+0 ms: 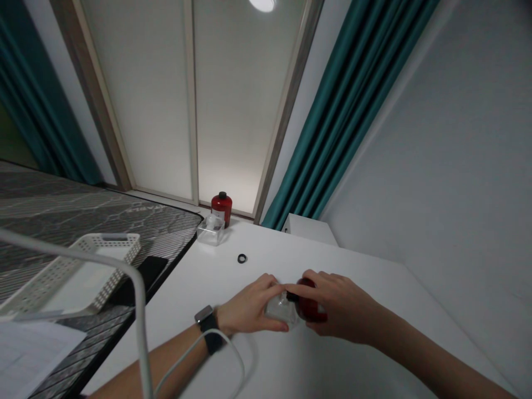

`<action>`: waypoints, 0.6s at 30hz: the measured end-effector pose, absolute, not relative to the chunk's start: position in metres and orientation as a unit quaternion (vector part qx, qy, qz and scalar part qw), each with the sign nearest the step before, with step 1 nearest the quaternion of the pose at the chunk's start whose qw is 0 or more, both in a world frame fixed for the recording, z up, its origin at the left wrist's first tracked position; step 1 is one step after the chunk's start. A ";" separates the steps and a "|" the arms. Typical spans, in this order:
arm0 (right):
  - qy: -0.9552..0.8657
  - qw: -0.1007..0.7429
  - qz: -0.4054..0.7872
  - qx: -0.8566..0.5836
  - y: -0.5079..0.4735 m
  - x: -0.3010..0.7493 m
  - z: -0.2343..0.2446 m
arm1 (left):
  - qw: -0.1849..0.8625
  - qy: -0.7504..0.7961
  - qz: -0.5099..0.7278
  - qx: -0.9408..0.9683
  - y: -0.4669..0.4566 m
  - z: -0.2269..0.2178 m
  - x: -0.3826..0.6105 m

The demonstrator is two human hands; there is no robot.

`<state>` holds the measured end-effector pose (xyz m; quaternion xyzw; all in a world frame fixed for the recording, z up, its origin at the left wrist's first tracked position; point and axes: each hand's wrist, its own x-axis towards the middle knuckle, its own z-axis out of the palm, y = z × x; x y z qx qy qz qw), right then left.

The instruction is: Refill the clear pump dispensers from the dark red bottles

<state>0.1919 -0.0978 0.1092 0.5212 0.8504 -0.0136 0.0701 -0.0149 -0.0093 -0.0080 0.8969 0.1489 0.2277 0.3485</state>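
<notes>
My left hand (253, 307) is closed around a small clear glass bottle (279, 309) lying low on the white table (353, 288). My right hand (332, 305) grips a small dark red bottle (310, 307), its black neck pressed against the clear bottle. Both hands meet near the table's middle. A dark watch sits on my left wrist (206, 321).
A second red bottle with a black cap (221, 208) stands at the table's far edge behind a clear plastic box (210, 231). A small black ring (242, 258) lies on the table. To the left are a white basket (89, 266), a phone (147, 271) and a white cable (137, 310).
</notes>
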 end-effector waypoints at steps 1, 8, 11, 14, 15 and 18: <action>0.850 0.072 -0.015 0.522 -0.098 0.192 0.109 | 0.348 0.148 0.227 0.897 -0.009 -0.008 -0.015; 0.847 0.076 -0.015 0.525 -0.098 0.191 0.110 | 0.347 0.146 0.229 0.898 -0.009 -0.007 -0.015; 0.847 0.077 -0.016 0.526 -0.097 0.191 0.111 | 0.343 0.147 0.234 0.898 -0.009 -0.008 -0.015; 0.845 0.078 -0.014 0.528 -0.097 0.191 0.111 | 0.343 0.148 0.228 0.899 -0.009 -0.008 -0.015; 0.846 0.077 -0.012 0.528 -0.097 0.191 0.111 | 0.343 0.148 0.226 0.900 -0.009 -0.007 -0.015; 0.847 0.075 -0.010 0.526 -0.098 0.190 0.111 | 0.342 0.147 0.225 0.900 -0.009 -0.007 -0.016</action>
